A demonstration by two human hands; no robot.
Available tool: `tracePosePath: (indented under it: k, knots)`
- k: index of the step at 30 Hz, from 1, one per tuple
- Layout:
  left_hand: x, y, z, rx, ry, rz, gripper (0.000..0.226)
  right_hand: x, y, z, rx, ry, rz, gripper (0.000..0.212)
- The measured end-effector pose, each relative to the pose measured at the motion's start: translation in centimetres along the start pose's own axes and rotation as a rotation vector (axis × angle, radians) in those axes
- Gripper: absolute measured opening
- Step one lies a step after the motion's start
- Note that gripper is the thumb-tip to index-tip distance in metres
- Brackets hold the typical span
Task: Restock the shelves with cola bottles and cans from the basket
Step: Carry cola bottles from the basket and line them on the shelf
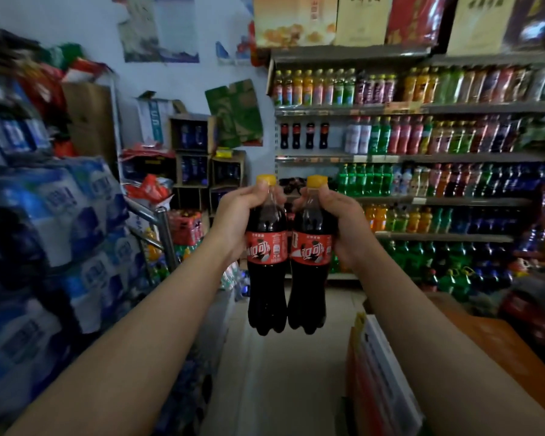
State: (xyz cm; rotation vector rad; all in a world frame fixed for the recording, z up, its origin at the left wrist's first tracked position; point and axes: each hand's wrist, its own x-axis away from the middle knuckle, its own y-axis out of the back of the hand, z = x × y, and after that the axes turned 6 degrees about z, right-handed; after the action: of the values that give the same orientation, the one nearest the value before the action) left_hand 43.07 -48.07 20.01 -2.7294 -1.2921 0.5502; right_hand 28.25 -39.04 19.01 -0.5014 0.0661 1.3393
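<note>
I hold two cola bottles upright and side by side in front of me, both with yellow caps and red labels. My left hand (238, 215) grips the neck and shoulder of the left cola bottle (266, 278). The right cola bottle (309, 278) is gripped the same way by my right hand (343, 221). The two bottles touch each other. Ahead stands the drinks shelf (390, 158); on its second level, at the left end, a short row of cola bottles (302, 135) stands with free room behind and beside it. The basket is not in view.
Stacked packs of bottled water (76, 231) fill the left side. Cardboard boxes of drinks (192, 152) are piled against the back wall. An orange counter (491, 341) and a boxed stack (384, 366) stand at the lower right. A pale floor aisle (280, 372) runs toward the shelves.
</note>
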Motion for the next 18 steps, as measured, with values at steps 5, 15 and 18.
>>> tracePosePath:
  k: [5, 15, 18]
  knots:
    - [-0.7, 1.9, 0.2, -0.017, -0.014, -0.013, 0.027, -1.8, -1.2, -1.0, 0.064, -0.012, 0.020, 0.035]
    - [-7.0, 3.3, 2.3, 0.003, 0.003, 0.037, 0.025, -6.8, 0.8, -2.6, 0.042, -0.012, -0.008, 0.035]
    - [-10.2, 3.3, 3.6, 0.023, 0.016, 0.047, 0.025, -9.2, 2.5, -3.2, 0.073, -0.004, -0.029, 0.033]
